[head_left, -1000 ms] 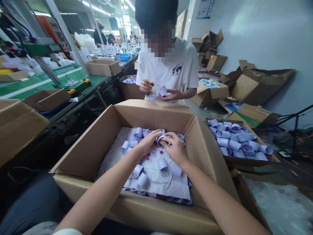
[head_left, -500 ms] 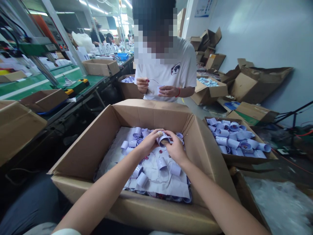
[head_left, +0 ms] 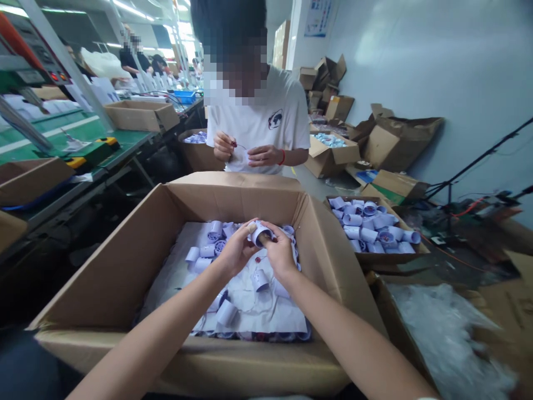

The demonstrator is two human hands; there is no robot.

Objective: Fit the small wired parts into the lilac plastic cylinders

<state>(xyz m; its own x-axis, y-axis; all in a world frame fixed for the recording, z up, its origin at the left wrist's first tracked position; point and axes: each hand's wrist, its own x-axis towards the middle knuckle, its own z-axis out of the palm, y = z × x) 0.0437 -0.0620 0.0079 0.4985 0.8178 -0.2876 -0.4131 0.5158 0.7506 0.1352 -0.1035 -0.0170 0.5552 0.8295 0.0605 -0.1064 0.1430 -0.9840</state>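
My left hand and my right hand meet over a large open cardboard box. Together they pinch one small white paper roll, its open end facing me. Below the hands, several more white rolls and thin red wires lie on a white sheet inside the box.
A person in a white T-shirt sits across the box, handling a small part. A second box of white rolls stands to the right. Clear plastic bags fill a box at lower right. A green workbench runs along the left.
My hands have lifted the roll slightly and turned its open end toward me. My head has shifted right, so everything slid left in view.
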